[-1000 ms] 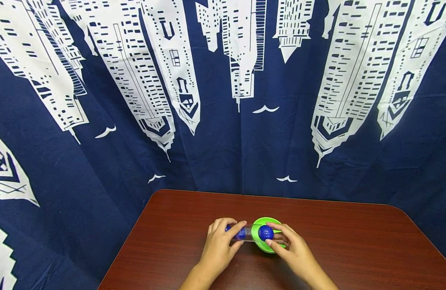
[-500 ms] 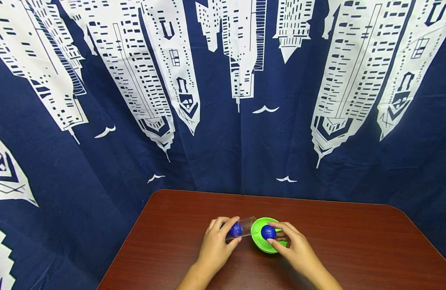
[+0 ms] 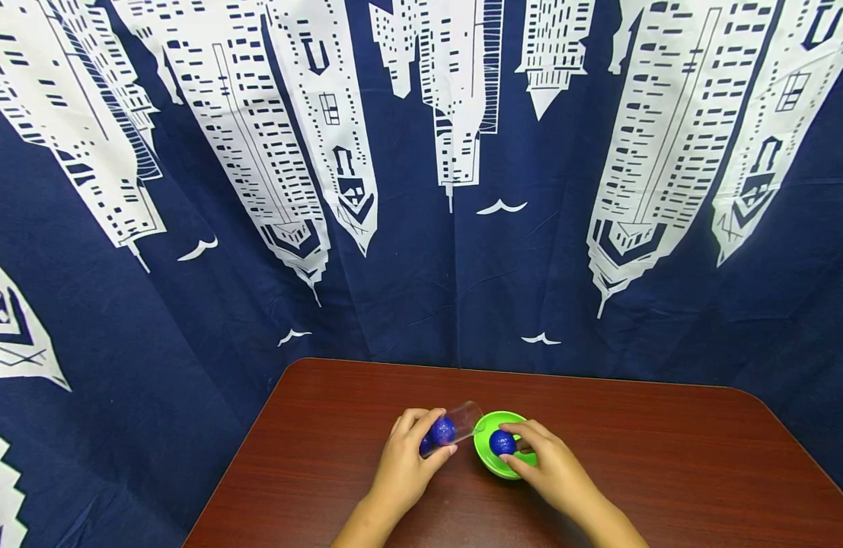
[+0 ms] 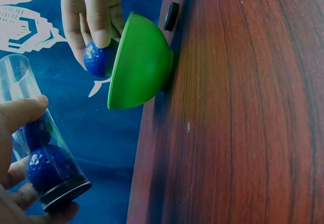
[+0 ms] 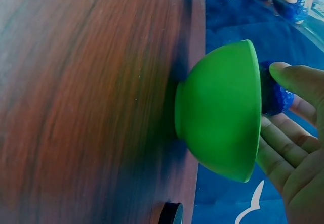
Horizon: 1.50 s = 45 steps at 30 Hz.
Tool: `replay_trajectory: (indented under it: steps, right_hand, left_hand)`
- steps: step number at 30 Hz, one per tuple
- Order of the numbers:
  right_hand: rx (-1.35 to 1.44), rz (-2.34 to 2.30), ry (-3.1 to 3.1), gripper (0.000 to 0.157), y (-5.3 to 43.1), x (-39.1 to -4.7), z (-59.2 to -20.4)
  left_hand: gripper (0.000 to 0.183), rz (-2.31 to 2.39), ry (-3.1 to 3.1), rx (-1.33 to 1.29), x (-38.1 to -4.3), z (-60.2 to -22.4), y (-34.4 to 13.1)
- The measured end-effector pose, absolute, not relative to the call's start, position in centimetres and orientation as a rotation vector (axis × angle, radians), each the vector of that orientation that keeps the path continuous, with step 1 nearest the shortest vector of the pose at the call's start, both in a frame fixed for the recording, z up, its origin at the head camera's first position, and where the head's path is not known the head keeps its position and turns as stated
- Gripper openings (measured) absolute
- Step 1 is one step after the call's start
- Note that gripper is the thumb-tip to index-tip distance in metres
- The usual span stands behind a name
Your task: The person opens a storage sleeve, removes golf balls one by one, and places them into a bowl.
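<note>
My left hand (image 3: pixel 397 473) grips a clear plastic tube (image 3: pixel 470 415), tilted with its uncapped end up and toward the bowl. Two blue golf balls (image 4: pixel 50 167) sit inside it, above a black end cap (image 4: pixel 66 192) in the left wrist view. Between thumb and fingers, my right hand (image 3: pixel 557 470) pinches another blue golf ball (image 3: pixel 502 442). That ball is at the mouth of a green bowl (image 3: pixel 487 459), its lower part hidden behind the rim (image 5: pixel 251 107) in the right wrist view. The bowl stands upright on the table.
A small black disc, like a cap (image 4: pixel 171 16), lies on the brown wooden table (image 3: pixel 352 396) beyond the bowl, seen from the left wrist. Behind the table's far edge hangs a navy cloth (image 3: pixel 421 304) printed with white buildings.
The tube has come away from the right hand's ball and tipped its open end upward. The right hand now holds that ball apart from the tube, over the bowl and slightly lower.
</note>
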State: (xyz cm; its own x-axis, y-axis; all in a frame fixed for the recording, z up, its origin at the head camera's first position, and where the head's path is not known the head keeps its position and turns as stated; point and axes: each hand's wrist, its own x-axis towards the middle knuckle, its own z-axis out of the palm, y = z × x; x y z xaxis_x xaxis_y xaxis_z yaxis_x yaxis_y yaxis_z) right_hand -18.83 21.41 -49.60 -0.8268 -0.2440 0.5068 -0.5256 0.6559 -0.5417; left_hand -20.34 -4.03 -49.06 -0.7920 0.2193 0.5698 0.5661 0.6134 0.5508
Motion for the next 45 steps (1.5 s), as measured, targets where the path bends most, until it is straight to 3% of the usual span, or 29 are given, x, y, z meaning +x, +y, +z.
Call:
replay_trajectory:
  steps: [17,45]
  right_hand:
    - [0.574,0.646,-2.686,0.038,20.6,-19.9,-49.6]
    - [0.64,0.498,-2.784,0.041,20.6,-20.8,-49.3]
  left_hand:
    - [0.054,-1.087,-2.489,-0.576,-20.3,-48.8,-4.2]
    - [0.051,-1.109,-2.46,-0.579,-20.5,-48.9,-4.2]
